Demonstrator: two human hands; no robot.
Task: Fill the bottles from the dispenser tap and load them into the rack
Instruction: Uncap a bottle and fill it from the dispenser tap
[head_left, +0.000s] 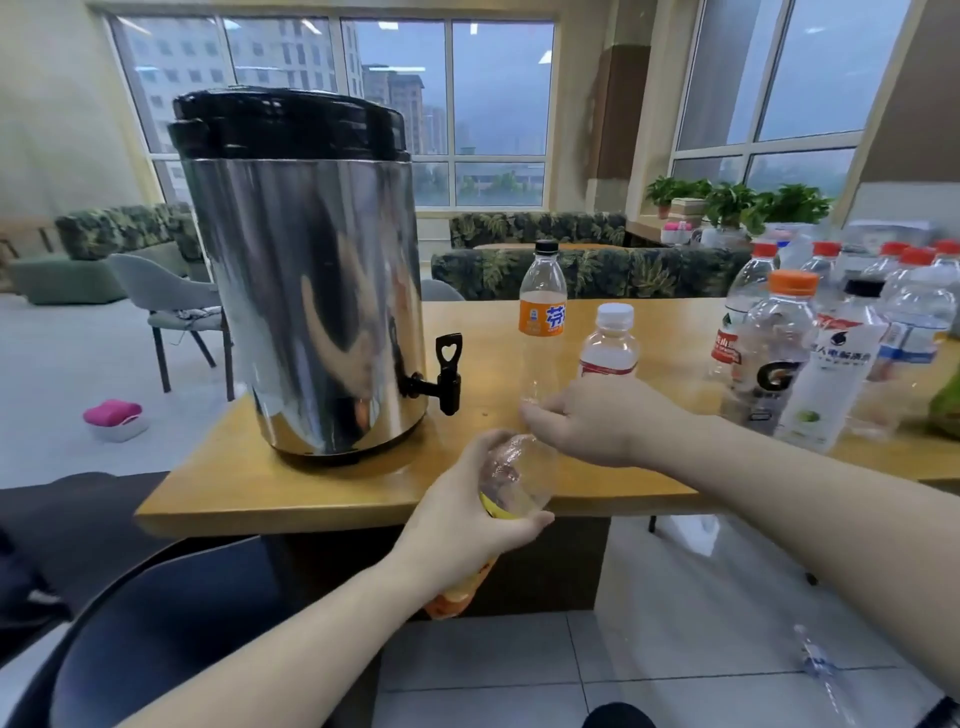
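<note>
Within left grip (467, 512), bottle (514, 475); right grip (587, 421) atop.

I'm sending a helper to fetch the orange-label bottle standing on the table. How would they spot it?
Find the steel dispenser on the wooden table. Right of its tap stands the bottle, the only one with a black cap and orange label.

Orange-label bottle (542, 306): blue Chinese character "芬", rest cut off by the curve. Orange-capped bottle (777, 353): large "G" logo. White-label bottle (837, 374): Chinese line, blurred. Red-label bottle (728, 340): Chinese characters, too small to read.
</note>
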